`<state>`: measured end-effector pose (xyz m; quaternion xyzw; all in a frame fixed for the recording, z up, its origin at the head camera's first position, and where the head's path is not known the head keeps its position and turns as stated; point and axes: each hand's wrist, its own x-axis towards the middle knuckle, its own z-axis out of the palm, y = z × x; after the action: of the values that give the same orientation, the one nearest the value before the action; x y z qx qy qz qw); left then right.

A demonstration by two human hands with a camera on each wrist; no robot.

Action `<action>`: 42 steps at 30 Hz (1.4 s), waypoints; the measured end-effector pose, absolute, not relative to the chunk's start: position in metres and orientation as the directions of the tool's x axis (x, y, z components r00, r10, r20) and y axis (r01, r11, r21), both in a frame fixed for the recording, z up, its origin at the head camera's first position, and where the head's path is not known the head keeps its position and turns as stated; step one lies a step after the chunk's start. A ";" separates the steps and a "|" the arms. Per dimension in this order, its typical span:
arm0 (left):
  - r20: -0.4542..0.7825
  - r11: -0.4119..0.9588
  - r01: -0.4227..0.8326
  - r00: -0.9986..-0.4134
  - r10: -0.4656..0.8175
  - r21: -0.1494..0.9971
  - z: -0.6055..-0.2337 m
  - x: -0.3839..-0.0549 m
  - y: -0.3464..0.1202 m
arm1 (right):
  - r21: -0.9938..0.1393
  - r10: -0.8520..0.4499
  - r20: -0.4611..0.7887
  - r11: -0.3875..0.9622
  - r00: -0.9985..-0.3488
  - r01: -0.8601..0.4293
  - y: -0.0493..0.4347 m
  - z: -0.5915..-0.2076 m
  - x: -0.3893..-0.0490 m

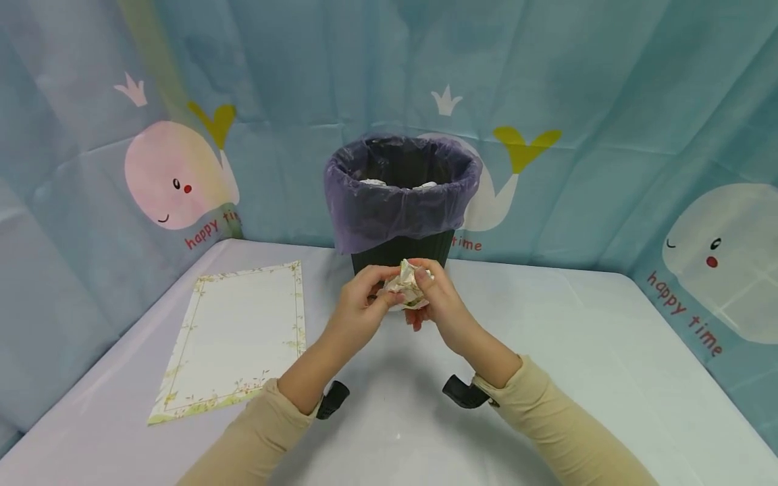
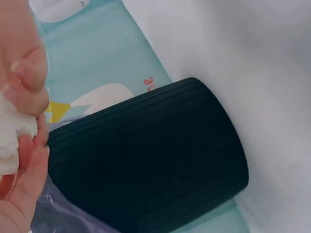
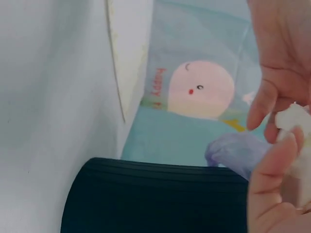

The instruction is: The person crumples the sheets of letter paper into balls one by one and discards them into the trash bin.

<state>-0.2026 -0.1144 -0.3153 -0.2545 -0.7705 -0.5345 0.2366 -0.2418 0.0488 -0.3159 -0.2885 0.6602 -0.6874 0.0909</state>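
Note:
A crumpled sheet of paper (image 1: 408,283), white with green and yellowish bits, is held between both hands in front of the bin. My left hand (image 1: 362,297) pinches it from the left with thumb and fingers. From the other side my right hand (image 1: 442,300) grips it, thumb on top. In the left wrist view the crumpled paper (image 2: 12,133) shows only partly at the edge. The right wrist view has the crumpled paper (image 3: 299,145) between the right hand (image 3: 272,189) below and the left hand (image 3: 286,68) above.
Behind the hands stands a dark bin (image 2: 146,160) with a purple liner (image 1: 395,212) folded over its rim; white pieces (image 1: 373,182) show inside. A flat sheet with a floral border (image 1: 243,331) lies left on the white table (image 1: 577,351). A blue patterned curtain (image 1: 286,67) surrounds the table.

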 end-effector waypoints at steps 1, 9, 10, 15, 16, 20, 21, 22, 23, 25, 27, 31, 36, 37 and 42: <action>0.650 0.324 0.657 -0.746 0.148 0.681 -0.314 -0.203 -0.115 | -0.966 -0.525 0.257 -0.107 -0.811 -0.236 0.049 -0.315 -0.243; 0.740 0.441 0.746 -0.632 0.230 0.499 -0.308 -0.198 -0.120 | -0.984 -0.651 0.176 -0.118 -0.739 -0.131 0.057 -0.310 -0.248; 0.742 0.449 0.750 -0.625 0.241 0.486 -0.308 -0.197 -0.121 | -0.984 -0.651 0.177 -0.121 -0.738 -0.129 0.057 -0.309 -0.248; 0.706 0.519 0.708 -0.662 0.250 0.480 -0.308 -0.195 -0.120 | -0.983 -0.612 0.181 -0.120 -0.770 -0.136 0.055 -0.313 -0.245; 0.696 0.528 0.698 -0.672 0.252 0.483 -0.309 -0.195 -0.119 | -0.983 -0.597 0.185 -0.113 -0.781 -0.146 0.055 -0.315 -0.244; 0.707 0.505 0.717 -0.658 0.261 0.481 -0.313 -0.196 -0.118 | -0.960 -0.512 0.277 -0.109 -0.813 -0.258 0.052 -0.320 -0.242; 0.717 0.492 0.727 -0.647 0.258 0.479 -0.314 -0.196 -0.117 | -0.950 -0.491 0.308 -0.111 -0.815 -0.293 0.050 -0.320 -0.242; 0.729 0.478 0.735 -0.638 0.248 0.481 -0.315 -0.197 -0.117 | -0.939 -0.475 0.339 -0.112 -0.812 -0.327 0.049 -0.320 -0.242; 0.736 0.464 0.737 -0.636 0.232 0.491 -0.315 -0.197 -0.116 | -0.928 -0.461 0.365 -0.113 -0.809 -0.354 0.048 -0.320 -0.243; 0.734 0.450 0.725 -0.651 0.196 0.522 -0.317 -0.198 -0.115 | -0.916 -0.440 0.394 -0.110 -0.807 -0.387 0.045 -0.321 -0.243; 0.719 0.434 0.702 -0.677 0.159 0.565 -0.319 -0.197 -0.114 | -0.906 -0.420 0.413 -0.100 -0.808 -0.411 0.044 -0.321 -0.244; 0.737 0.405 0.712 -0.665 0.125 0.574 -0.321 -0.197 -0.111 | -0.870 -0.356 0.480 -0.073 -0.802 -0.488 0.041 -0.321 -0.243; 0.779 0.377 0.755 -0.615 0.124 0.536 -0.319 -0.197 -0.111 | -0.876 -0.380 0.464 -0.059 -0.801 -0.479 0.043 -0.316 -0.242; 0.775 0.378 0.749 -0.621 0.117 0.544 -0.319 -0.197 -0.112 | -0.894 -0.409 0.429 -0.063 -0.806 -0.444 0.045 -0.314 -0.242; 0.774 0.366 0.751 -0.622 0.115 0.549 -0.316 -0.194 -0.121 | -0.969 -0.553 0.240 -0.084 -0.798 -0.233 0.057 -0.303 -0.239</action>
<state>-0.1939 -0.1206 -0.3165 -0.2855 -0.7587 -0.4853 0.3275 -0.2386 0.0565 -0.3032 -0.2948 0.6664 -0.6745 0.1186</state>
